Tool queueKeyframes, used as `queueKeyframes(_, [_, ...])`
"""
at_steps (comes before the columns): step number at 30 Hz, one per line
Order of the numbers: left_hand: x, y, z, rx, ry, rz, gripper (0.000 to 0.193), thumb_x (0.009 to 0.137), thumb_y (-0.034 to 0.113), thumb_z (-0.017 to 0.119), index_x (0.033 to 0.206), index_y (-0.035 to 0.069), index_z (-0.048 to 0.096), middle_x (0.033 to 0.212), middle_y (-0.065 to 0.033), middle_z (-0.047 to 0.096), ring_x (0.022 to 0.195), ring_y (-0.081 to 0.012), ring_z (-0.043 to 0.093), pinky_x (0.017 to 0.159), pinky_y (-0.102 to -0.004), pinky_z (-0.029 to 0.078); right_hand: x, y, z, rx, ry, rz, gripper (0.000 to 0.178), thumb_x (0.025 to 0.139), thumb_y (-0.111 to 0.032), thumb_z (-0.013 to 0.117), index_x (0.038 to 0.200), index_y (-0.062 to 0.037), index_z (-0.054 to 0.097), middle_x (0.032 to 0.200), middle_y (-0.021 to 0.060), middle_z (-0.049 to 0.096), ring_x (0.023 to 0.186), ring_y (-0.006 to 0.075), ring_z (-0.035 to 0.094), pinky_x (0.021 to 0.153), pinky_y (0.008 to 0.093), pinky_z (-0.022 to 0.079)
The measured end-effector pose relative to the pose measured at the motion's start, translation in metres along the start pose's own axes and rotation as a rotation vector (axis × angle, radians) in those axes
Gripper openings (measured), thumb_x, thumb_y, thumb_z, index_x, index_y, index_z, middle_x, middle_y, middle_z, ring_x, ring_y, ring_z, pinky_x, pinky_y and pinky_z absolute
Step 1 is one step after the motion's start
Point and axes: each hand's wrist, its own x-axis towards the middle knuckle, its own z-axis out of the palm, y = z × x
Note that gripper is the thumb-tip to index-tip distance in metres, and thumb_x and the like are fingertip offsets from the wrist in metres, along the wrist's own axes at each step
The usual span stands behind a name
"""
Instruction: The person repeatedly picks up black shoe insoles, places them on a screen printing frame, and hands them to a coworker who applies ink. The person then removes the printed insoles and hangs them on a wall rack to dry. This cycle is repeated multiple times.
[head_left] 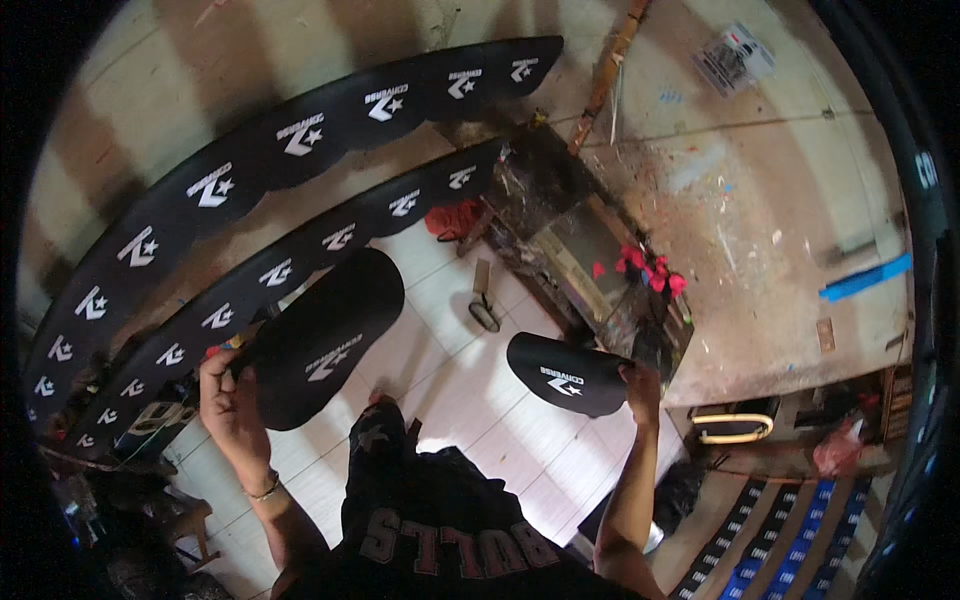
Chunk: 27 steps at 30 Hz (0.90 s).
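Observation:
My left hand (232,400), with a bracelet at the wrist, grips the edge of a black curved panel (320,310) carrying a white star-and-chevron print. The panel is thin and rounded at its far end. To the right, my right hand (640,388) pinches the corner of a smaller-looking black panel (560,370) with the same kind of print. Both pieces are held apart, above the tiled floor. Beyond the left one, similar printed panels sit side by side in a near row (340,232) and a far row (300,140).
A paint-stained wooden stand (570,250) is ahead, with red flower-like bits (655,272) on it. Right of it is a stained pale surface (760,200) bearing a blue strip (865,278). Printed black and blue strips (790,540) lie lower right. A wooden stool (195,525) stands lower left.

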Motion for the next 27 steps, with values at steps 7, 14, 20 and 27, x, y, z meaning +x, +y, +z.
queueKeyframes(7, [0.115,-0.055,0.094,0.216,-0.051,-0.015,0.021,0.084,-0.004,0.053,0.104,0.004,0.057,0.082,0.0053,0.040,0.074,-0.0042,0.032,0.065,-0.0185,0.023,0.256,-0.124,-0.033,0.472,-0.033,-0.036,0.021,0.083,-0.016,0.064,0.091,0.0025,0.067,0.079,0.0022,0.063,0.072,0.0133,0.056,0.067,0.0326,0.044])
queueKeyframes(14, [0.200,-0.057,0.202,0.352,-0.073,-0.096,0.016,0.085,-0.001,0.060,0.099,0.004,0.057,0.067,0.0085,0.033,0.060,-0.0019,0.026,0.055,-0.0193,0.018,0.479,-0.220,-0.156,0.673,0.086,-0.557,0.024,0.089,-0.010,0.060,0.109,0.0032,0.065,0.100,0.0044,0.067,0.089,0.0131,0.059,0.080,0.0283,0.046])
queueKeyframes(20, [0.220,-0.075,0.249,0.478,0.186,-0.040,0.015,0.083,-0.002,0.061,0.096,0.004,0.057,0.076,0.0072,0.037,0.067,-0.0033,0.028,0.060,-0.0185,0.019,0.694,-0.250,-0.203,1.008,0.064,-0.754,0.029,0.094,-0.009,0.055,0.122,0.0001,0.057,0.116,0.0069,0.062,0.104,0.0184,0.058,0.093,0.0275,0.042])
queueKeyframes(27, [0.194,-0.071,0.318,0.456,0.435,0.049,0.013,0.091,0.002,0.059,0.103,0.002,0.055,0.088,0.0017,0.052,0.070,-0.0029,0.039,0.062,-0.0162,0.028,0.878,-0.261,-0.130,1.188,-0.361,-0.642,0.037,0.093,-0.010,0.058,0.129,-0.0026,0.051,0.123,0.0085,0.060,0.109,0.0191,0.058,0.096,0.0317,0.045])
